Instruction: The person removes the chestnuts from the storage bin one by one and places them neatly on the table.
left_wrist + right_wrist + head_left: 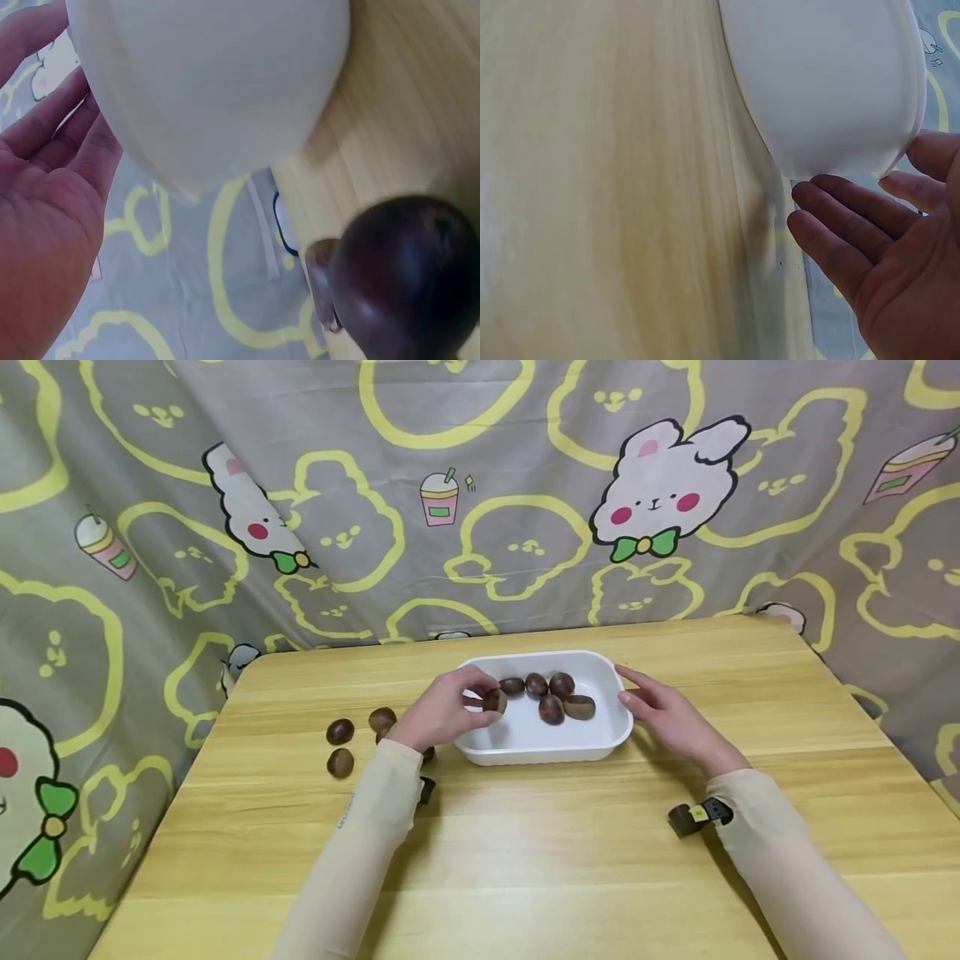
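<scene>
My left hand (442,708) reaches over the left end of a white plastic tray (517,753) and pinches a brown chestnut (493,701) between thumb and fingers. Inside the tray lie several glossy chestnuts (551,709), grouped toward the middle and back. At the tray's right end, my right hand (671,720) touches the rim with its thumb and fingertips. The right wrist view shows the fingers (847,225) of that hand loosely extended against the tray's end wall (825,97). In the left wrist view the pinched chestnut is hidden behind the tray wall (217,90).
Left of the tray, several more chestnuts (341,732) lie on the wooden table (525,852), some partly covered by the left wrist. A large chestnut (409,274) shows close up in the left wrist view. Behind the table hangs a grey cartoon-print curtain (420,568).
</scene>
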Demonstrator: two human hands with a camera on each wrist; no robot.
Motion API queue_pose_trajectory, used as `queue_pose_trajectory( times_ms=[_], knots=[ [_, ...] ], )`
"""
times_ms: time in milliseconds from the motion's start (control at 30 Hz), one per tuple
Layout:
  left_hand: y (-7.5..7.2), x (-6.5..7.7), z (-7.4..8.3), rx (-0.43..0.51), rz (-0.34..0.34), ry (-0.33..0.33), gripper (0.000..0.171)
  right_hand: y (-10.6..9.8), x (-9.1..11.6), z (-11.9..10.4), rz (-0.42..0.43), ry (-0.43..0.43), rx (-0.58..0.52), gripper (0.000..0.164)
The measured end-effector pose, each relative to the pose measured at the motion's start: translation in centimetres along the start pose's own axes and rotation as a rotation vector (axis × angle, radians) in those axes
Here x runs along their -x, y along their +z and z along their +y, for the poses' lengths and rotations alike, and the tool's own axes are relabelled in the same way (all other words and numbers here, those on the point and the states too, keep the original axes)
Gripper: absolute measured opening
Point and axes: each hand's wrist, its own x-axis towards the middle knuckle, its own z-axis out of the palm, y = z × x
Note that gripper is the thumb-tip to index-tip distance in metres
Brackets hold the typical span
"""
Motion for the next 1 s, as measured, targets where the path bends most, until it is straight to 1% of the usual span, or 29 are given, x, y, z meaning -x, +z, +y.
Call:
queue_pose_trajectory(
  times_ms=[167,267,467,567,700,867,1000],
  knots=[
    [-0.6,0.7,-0.4,0.051,0.027,-0.01,0.027,0.0,0.0,0.0,0.004,-0.003,-0.001,0.059],
    [-1.1,1.3,-0.3,0.054,0.041,-0.024,0.027,-0.1,-0.1,0.0,0.007,-0.001,-0.001,0.059],
    [-2.2,2.9,0.0,0.049,0.073,-0.052,0.025,0.0,-0.1,0.0,0.006,-0.014,-0.008,0.056],
    [-2.7,3.7,-0.1,0.069,0.078,-0.052,0.023,0.0,0.0,-0.1,0.005,-0.025,-0.014,0.056],
    [-3.3,5.0,-0.2,0.099,0.087,-0.071,0.026,0.0,0.0,-0.1,0.001,-0.024,-0.006,0.056],
    [-4.0,6.6,-0.2,0.049,0.089,-0.114,0.031,0.0,-0.1,-0.1,0.003,-0.01,0.007,0.057],
    [-4.4,7.8,-0.4,-0.001,0.109,-0.142,0.032,-0.1,0.0,-0.1,0.002,-0.005,0.0,0.057]
  ],
)
